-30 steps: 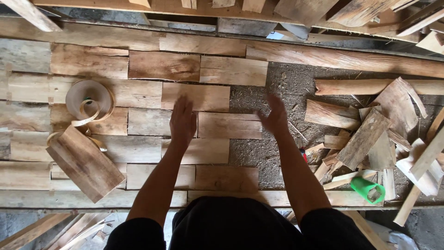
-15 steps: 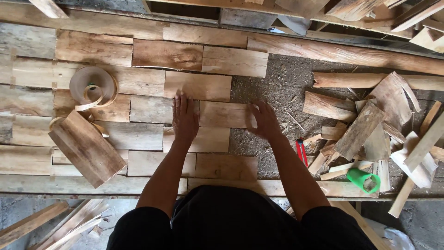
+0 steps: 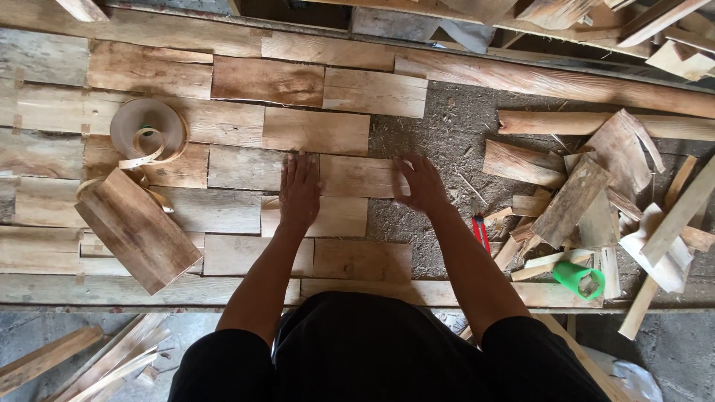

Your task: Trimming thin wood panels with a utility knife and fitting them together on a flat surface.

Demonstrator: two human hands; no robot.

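Observation:
My left hand [image 3: 299, 190] lies flat, fingers spread, on the left end of a short wooden board [image 3: 357, 177] and the board below it. My right hand [image 3: 419, 182] rests with curled fingers against that same board's right end. The board sits in a patchwork of wooden boards [image 3: 313, 132] laid in rows on the gritty ground. Neither hand grips anything.
A roll of tan tape [image 3: 147, 131] and a loose slanted board [image 3: 136, 231] lie at the left. A heap of wood scraps [image 3: 588, 193], a red-handled tool [image 3: 480, 232] and a green cup [image 3: 579, 279] lie at the right. Long planks [image 3: 566, 83] run along the back.
Both hands came down and settled on the short board's two ends. The view shifted a little; the board appears nudged into its row.

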